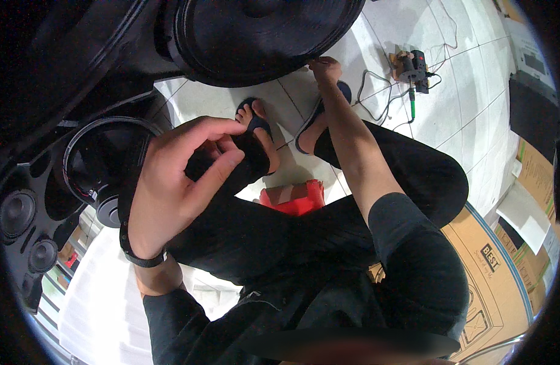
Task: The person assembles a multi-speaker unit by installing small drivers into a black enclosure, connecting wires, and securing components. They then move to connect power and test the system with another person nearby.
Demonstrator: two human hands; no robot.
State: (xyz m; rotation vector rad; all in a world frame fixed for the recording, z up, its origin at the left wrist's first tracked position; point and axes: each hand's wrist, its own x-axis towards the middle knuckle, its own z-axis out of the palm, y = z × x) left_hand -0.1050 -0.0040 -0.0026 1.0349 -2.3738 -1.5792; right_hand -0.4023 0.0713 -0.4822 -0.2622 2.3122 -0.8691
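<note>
My left hand is raised close to the camera, fingers curled with thumb and forefinger pinched together; whether something small sits between them I cannot tell. A black band wraps its wrist. My right hand reaches far down and touches the lower rim of a large black speaker cone that leans above the floor. A black speaker cabinet panel with a round cutout and smaller drivers stands at the left. My legs in black trousers and my feet in dark sandals are below.
A red stool shows between my legs. On the white tiled floor at the upper right lie a small tool with a green handle and grey cables. Cardboard boxes stand at the right.
</note>
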